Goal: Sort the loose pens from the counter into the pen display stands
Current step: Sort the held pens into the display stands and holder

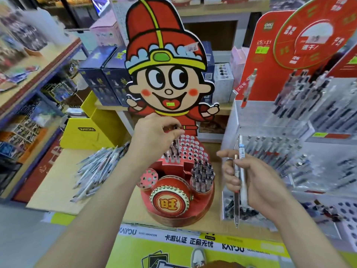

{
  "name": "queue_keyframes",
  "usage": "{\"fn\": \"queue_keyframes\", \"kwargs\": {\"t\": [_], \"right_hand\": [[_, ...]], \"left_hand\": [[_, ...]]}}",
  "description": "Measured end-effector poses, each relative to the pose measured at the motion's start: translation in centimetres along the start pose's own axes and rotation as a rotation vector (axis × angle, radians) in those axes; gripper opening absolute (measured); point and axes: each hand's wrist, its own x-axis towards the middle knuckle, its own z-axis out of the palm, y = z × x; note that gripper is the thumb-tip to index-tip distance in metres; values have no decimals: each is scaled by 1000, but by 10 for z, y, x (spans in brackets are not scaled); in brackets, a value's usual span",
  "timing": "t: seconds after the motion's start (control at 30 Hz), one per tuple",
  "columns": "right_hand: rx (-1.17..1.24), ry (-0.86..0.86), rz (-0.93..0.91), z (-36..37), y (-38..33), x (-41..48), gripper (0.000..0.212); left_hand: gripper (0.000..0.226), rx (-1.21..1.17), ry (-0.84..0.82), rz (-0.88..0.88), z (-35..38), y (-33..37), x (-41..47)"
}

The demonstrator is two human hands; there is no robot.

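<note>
Head view: left hand [152, 136] fingers pinched the top of a pen [175, 142], long axis near vertical, over the red stand's hole grid [191, 147]. Empty holes lay at 3 o'clock of it. Right hand [257, 182] gripped spare pens [238, 176] upright. Loose pile [96, 171] lay on the desk [58, 182] at 8 o'clock.

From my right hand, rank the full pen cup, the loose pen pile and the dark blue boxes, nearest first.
1. full pen cup, just left of the right hand.
2. loose pen pile, far left on the counter.
3. dark blue boxes, farthest back, upper left.
</note>
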Motion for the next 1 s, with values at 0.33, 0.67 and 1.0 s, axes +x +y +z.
{"fn": "queue_keyframes", "kwargs": {"t": [0.33,0.67,1.0], "right_hand": [[12,-16,1,3,5,7,34],[21,46,-37,10,4,6,35],[49,93,-43,4,11,9,32]], "left_hand": [[10,-125,-82,-61,0,-7,3],[7,-67,-169,-75,-1,-16,11],[16,-160,-409,-179,7,-24,15]]}}
